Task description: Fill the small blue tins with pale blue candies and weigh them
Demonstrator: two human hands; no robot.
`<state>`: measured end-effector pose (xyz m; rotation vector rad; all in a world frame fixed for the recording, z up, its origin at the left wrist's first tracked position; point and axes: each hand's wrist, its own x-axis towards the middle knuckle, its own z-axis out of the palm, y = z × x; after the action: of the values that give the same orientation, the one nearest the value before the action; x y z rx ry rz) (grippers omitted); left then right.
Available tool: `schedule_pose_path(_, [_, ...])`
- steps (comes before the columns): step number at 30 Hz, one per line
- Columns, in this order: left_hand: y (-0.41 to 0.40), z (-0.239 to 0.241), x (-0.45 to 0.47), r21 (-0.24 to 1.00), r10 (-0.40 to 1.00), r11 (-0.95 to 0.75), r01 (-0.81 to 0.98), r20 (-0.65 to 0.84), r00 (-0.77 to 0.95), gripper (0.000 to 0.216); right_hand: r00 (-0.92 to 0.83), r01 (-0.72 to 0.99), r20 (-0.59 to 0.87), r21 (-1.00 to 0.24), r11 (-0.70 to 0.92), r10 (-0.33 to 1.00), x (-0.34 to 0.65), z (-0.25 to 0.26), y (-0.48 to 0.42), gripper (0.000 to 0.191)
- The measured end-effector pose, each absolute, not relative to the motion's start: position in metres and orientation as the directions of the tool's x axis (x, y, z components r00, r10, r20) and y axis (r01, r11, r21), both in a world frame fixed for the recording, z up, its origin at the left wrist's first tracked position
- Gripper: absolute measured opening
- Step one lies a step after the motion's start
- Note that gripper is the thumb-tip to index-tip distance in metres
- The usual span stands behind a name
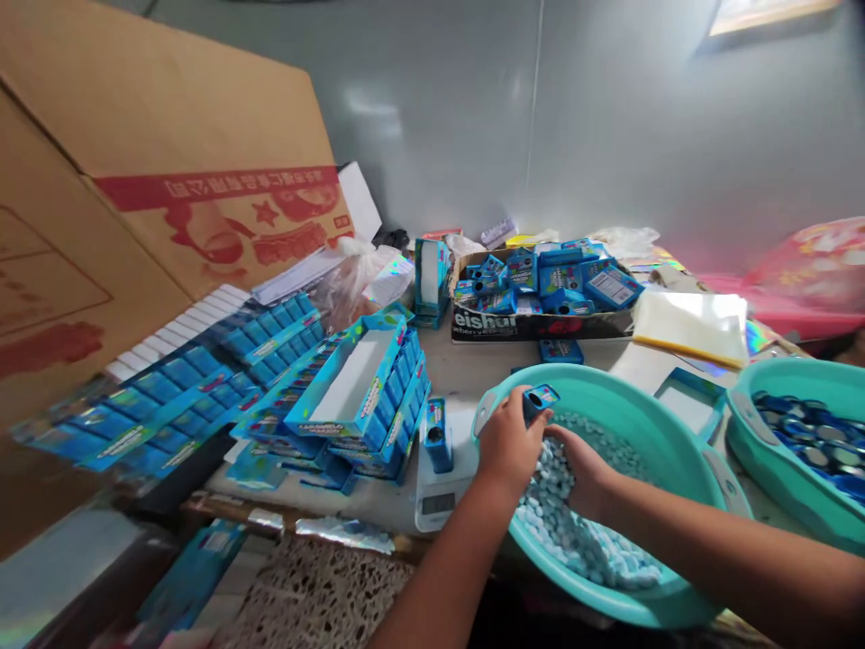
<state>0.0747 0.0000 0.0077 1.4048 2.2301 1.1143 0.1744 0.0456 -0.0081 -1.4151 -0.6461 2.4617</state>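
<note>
My left hand (508,442) is closed around a small blue candy box (539,402), held tilted above a turquoise tub (676,433). A dark round opening shows on the box's top end. Just to the right, my right hand (582,470) is curled among the pale blue candies (564,509) in the tub, with candies against its palm. Its fingertips are close to the box and partly hidden. Left of the tub, another blue candy box (438,436) stands upright on a white scale (427,520).
Blue display trays (351,397) are stacked on the left, near wrapped packs (182,388) and a large cardboard carton (223,117). Behind the tub sits a black carton (487,328) of blue boxes. A second turquoise tub (763,451) at right holds shiny blue pieces.
</note>
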Motion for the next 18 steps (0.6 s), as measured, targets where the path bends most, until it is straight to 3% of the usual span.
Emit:
schedule_pose_path(4, [0.002,0.010,0.073,0.780,0.800,0.282,0.558,0.131,-0.586,0.034,-0.484,-0.167,-0.693,-0.526,-0.834,0.534,0.176,0.005,0.056,0.020])
schedule_pose_path(9, [0.009,0.009,0.073,0.739,0.803,0.347,0.578,0.085,-0.590,0.036,-0.422,-0.396,-0.570,-0.583,-0.709,0.705,0.181,0.021,0.065,0.012])
schedule_pose_path(14, [0.009,0.007,0.071,0.727,0.908,0.280,0.627,0.012,-0.420,0.042,-0.433,-0.513,-0.459,-0.582,-0.631,0.776,0.188,0.039,0.066,0.011])
schedule_pose_path(18, [0.005,0.008,0.072,0.775,0.990,0.097,0.625,-0.008,-0.144,0.041,-0.429,-0.560,-0.349,-0.621,-0.548,0.833,0.194,0.048,0.071,0.012])
